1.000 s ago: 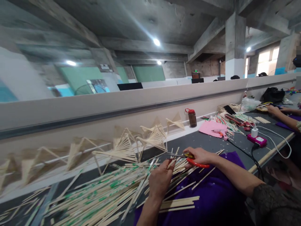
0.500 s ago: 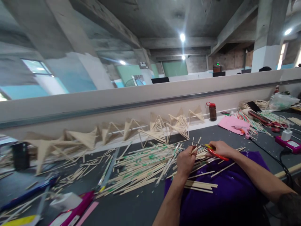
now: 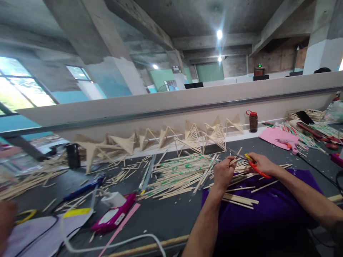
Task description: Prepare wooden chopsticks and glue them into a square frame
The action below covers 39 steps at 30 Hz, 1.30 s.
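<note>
My right hand (image 3: 261, 163) is closed round the red-and-yellow handles of a pair of scissors (image 3: 257, 170), whose blades are parted and point left. A thin wooden stick (image 3: 238, 151) is pinched in my left hand (image 3: 224, 172), close to the scissor blades. Whether the blades touch it I cannot tell. Below both hands, loose wooden sticks (image 3: 239, 200) lie on a dark purple cloth (image 3: 270, 210) over my lap. A broad pile of sticks (image 3: 177, 175), some in green-printed clear wrappers, spreads to the left of my hands.
Fan-shaped stick models (image 3: 215, 137) line the partition. A red-lidded bottle (image 3: 253, 122) stands behind. At right, a pink glue gun (image 3: 291, 144) rests on pink paper (image 3: 273, 135). A magenta power strip (image 3: 115, 214) lies left. Another person's blurred hand (image 3: 6, 221) enters at lower left.
The view has swung left, so the bench contents sit further right and another person's hand appears at lower left. My hands keep the stick and scissors, with the blades parted now.
</note>
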Tool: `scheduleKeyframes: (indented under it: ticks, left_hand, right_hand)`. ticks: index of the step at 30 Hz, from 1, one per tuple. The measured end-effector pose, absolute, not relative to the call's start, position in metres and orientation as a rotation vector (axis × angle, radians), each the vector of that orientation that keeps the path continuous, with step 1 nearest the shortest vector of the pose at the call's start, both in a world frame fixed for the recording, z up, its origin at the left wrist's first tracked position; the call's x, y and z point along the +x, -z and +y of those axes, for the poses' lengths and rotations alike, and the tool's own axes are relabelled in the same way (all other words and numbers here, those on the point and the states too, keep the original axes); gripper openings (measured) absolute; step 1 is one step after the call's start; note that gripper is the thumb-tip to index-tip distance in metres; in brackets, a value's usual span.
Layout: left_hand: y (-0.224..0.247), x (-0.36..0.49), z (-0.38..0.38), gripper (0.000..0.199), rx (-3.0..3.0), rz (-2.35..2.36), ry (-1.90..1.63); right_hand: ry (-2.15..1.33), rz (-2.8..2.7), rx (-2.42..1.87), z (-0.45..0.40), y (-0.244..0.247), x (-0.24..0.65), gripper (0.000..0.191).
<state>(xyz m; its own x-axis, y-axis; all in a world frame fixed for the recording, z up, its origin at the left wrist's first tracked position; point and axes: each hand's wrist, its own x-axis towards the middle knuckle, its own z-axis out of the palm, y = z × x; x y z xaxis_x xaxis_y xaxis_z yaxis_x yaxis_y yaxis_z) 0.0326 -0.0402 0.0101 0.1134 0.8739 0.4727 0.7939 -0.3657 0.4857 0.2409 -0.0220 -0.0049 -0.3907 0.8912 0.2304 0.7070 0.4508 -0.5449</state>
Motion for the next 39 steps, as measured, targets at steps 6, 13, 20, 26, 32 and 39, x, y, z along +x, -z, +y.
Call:
scheduleKeyframes:
  ticks: [6, 13, 20, 26, 32, 39]
  left_hand:
    - [-0.014, 0.035, -0.04, 0.022, 2.194, 1.814, -1.047]
    - [-0.009, 0.035, -0.037, 0.027, 2.358, 1.863, -1.022]
    - [-0.004, 0.036, -0.038, 0.023, 2.441, 1.792, -1.104]
    - [0.001, 0.035, -0.037, 0.024, 2.469, 1.72, -1.155]
    - [0.002, 0.033, -0.037, 0.027, 2.48, 1.682, -1.163]
    - [0.001, 0.033, -0.037, 0.027, 2.503, 1.7, -1.14]
  right_hand:
    - [-0.46, -2.193, -1.415, -0.022, 0.002, 0.243, 0.043]
    - [-0.396, -2.26, -1.497, -0.021, -0.003, 0.245, 0.057]
    - [-0.432, -2.297, -1.453, -0.025, -0.008, 0.248, 0.053]
    - [-0.488, -2.336, -1.387, -0.025, -0.011, 0.252, 0.059]
    - [-0.511, -2.327, -1.367, -0.023, -0.01, 0.253, 0.061]
    - [-0.566, -2.318, -1.39, -0.028, -0.015, 0.25, 0.047]
